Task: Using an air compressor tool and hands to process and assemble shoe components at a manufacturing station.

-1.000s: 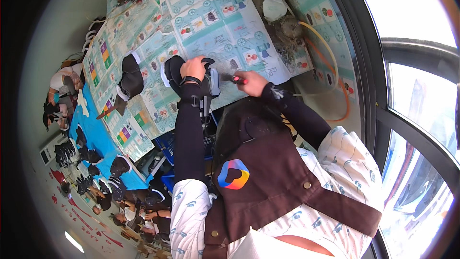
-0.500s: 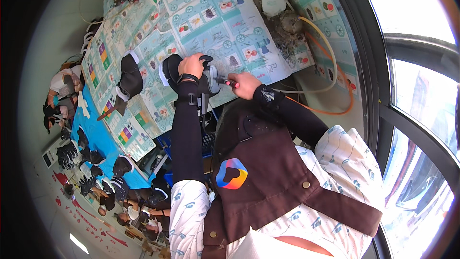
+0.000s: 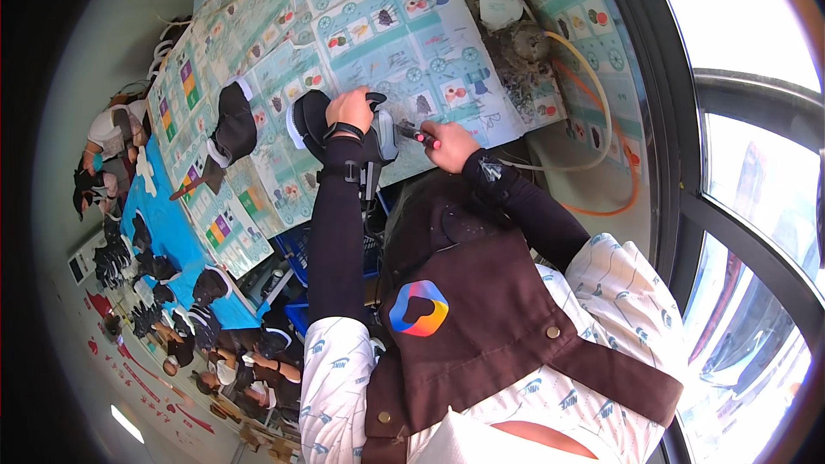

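Note:
A black shoe (image 3: 313, 112) with a pale sole lies at the near edge of the covered table. My left hand (image 3: 351, 112) is closed over its middle, its fingers wrapped round the upper. In my right hand (image 3: 451, 146) is a small hand tool (image 3: 411, 132) with a dark metal front and pinkish-red handle ends; its exact kind is too small to make out. The tool's tip points at the grey end (image 3: 386, 134) of the shoe, close beside it; whether they touch I cannot tell. Further left another black shoe (image 3: 232, 123) with a white sole rests on the table.
Printed sheets cover the table (image 3: 378, 60). A white cup-shaped mask (image 3: 499, 6) lies at the far right, near yellow and orange hoses (image 3: 634, 189). A dark blade-like strip (image 3: 196, 180) sits by the left shoe. Several shoes stand on a blue surface (image 3: 168, 241); other people work beyond.
My right hand and the tool have shifted slightly right, away from the shoe's end. The left hand still grips the shoe. The whole view has shifted a little.

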`<action>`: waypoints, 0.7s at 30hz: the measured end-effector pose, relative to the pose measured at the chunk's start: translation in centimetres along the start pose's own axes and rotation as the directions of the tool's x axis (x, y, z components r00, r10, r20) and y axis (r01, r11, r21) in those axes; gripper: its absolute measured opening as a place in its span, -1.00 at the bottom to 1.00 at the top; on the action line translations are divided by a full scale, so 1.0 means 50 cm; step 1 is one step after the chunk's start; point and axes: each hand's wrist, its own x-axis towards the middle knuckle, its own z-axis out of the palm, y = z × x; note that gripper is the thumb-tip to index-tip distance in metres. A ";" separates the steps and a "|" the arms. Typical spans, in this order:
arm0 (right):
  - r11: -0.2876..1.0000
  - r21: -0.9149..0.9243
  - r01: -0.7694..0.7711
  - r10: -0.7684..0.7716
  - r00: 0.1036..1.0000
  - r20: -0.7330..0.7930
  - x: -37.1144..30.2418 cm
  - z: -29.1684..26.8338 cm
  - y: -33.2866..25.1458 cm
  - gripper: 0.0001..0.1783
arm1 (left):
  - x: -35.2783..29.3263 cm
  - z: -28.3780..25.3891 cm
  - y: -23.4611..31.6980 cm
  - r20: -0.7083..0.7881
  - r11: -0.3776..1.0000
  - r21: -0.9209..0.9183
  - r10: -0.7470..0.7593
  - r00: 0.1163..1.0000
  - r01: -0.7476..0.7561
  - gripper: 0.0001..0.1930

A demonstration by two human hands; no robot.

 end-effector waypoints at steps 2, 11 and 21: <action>0.999 -0.037 -0.003 0.006 0.997 0.072 0.003 -0.010 -0.002 -0.73 | -0.003 0.001 0.004 0.000 1.000 0.007 -0.003 1.000 0.003 -0.77; 0.992 0.122 -0.040 0.007 0.965 0.260 -0.010 -0.050 -0.005 -0.68 | 0.005 0.036 0.019 0.070 0.963 0.270 -0.024 0.997 0.004 -0.81; 0.977 0.193 -0.086 0.063 0.990 0.125 -0.026 -0.105 -0.009 -0.71 | -0.126 -0.107 -0.139 -0.625 0.859 0.449 0.104 0.774 0.247 -0.74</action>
